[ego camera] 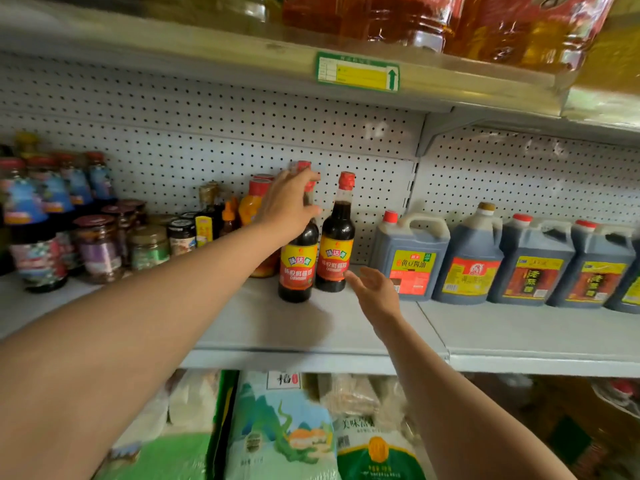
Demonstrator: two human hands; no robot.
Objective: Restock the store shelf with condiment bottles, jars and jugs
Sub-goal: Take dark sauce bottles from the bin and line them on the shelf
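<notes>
Two dark soy sauce bottles with red caps and red-yellow labels stand side by side on the white middle shelf (346,327). My left hand (289,202) wraps the neck of the left bottle (298,265), which stands slightly nearer the shelf's front. The right bottle (336,251) stands free behind it. My right hand (375,289) hovers open just right of that bottle's base, fingers spread, holding nothing.
Dark jugs (408,258) line the shelf to the right. Jars (98,247) and small sauce bottles (207,216) crowd the left, with an orange bottle (251,202) behind my left hand. Oil jugs (408,19) sit on the upper shelf. Rice bags (280,431) lie below.
</notes>
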